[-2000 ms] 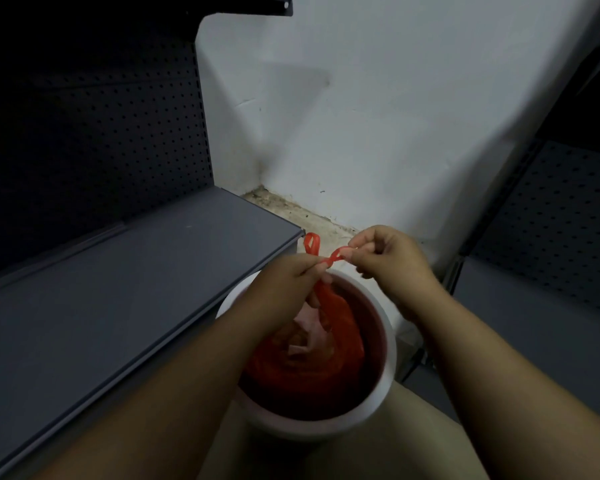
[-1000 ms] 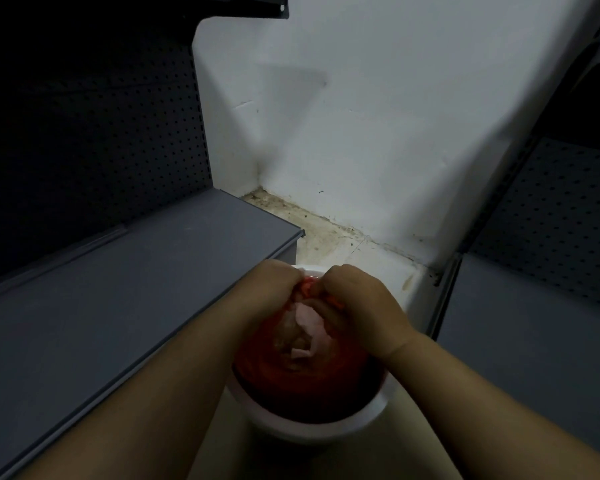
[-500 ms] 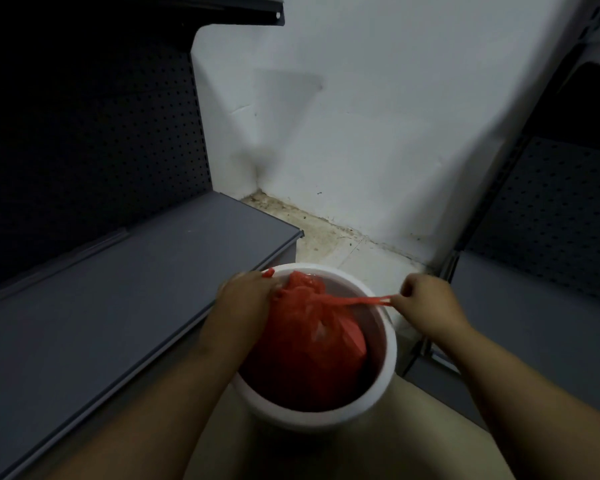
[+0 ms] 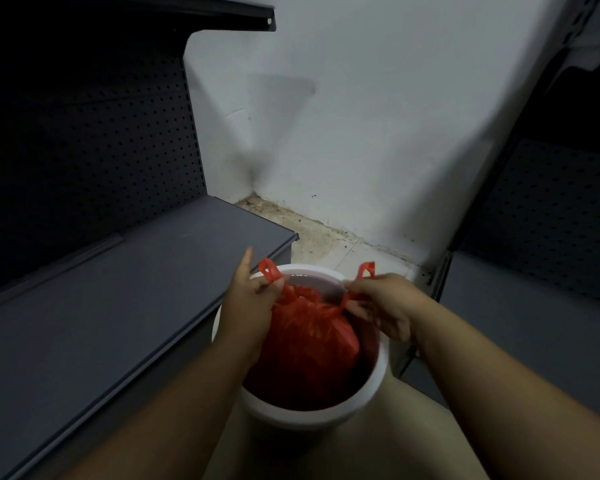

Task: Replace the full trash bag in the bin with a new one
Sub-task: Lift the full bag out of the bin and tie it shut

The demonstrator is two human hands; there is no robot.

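- Red bag is sitting inside the white bin, mouth gathered into a knot at the top, body bulging toward the bin's right inner wall.
- Left hand is pinching the bag's left handle loop between thumb and fingertips; loop is poking up just above the pinch, over the bin's far-left rim.
- One left finger is sticking out straight, pointing up and away from the loop; the others are curling in at the pinch.
- Right hand is pinching the right handle loop; loop is standing up just past the fingertips, near the far-right rim.
- Right fingers are curling down and inward, pressed on the red strip that is running from the knot to the pinch; exact finger count on the strip cannot tell.
- Both strips are stretching out sideways from the knot, which is lying between the two sets of fingertips.
- Both forearms are reaching in over the bin from the near side.
- Grey shelf is sitting just left of the left hand, its edge beside the bin.
- White wall is standing beyond the fingertips, stained floor strip at its foot.
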